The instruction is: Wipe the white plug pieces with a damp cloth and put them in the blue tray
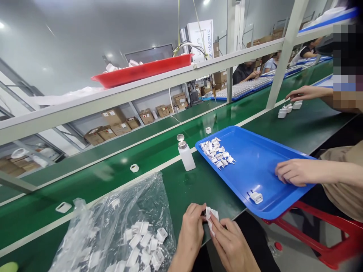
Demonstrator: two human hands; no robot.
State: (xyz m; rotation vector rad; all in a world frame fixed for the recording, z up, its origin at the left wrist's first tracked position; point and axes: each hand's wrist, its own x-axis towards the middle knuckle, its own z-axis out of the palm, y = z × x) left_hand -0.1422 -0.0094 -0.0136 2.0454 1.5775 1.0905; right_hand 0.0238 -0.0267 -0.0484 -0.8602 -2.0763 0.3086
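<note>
At the table's front edge, my left hand point(191, 228) grips a small white plug adapter point(208, 212), partly hidden by my fingers. My right hand point(234, 243) is closed on a folded white wipe point(214, 215) and presses it against the adapter. To the left of my hands lies a clear plastic bag point(153, 189) with many white adapters point(146, 240) in it. A white bottle with a metal top point(187, 156) stands beyond my hands. The blue tray point(246, 151) on the right carries a cluster of white plugs point(217, 151) and one separate plug point(256, 197).
A co-worker's hand point(300, 172) rests over the tray, and their other hand point(307, 91) is by several adapters point(289, 108). Loose white housings point(134, 167) sit on the green conveyor belt point(107, 177). A rail with a red tray point(144, 70) runs above it.
</note>
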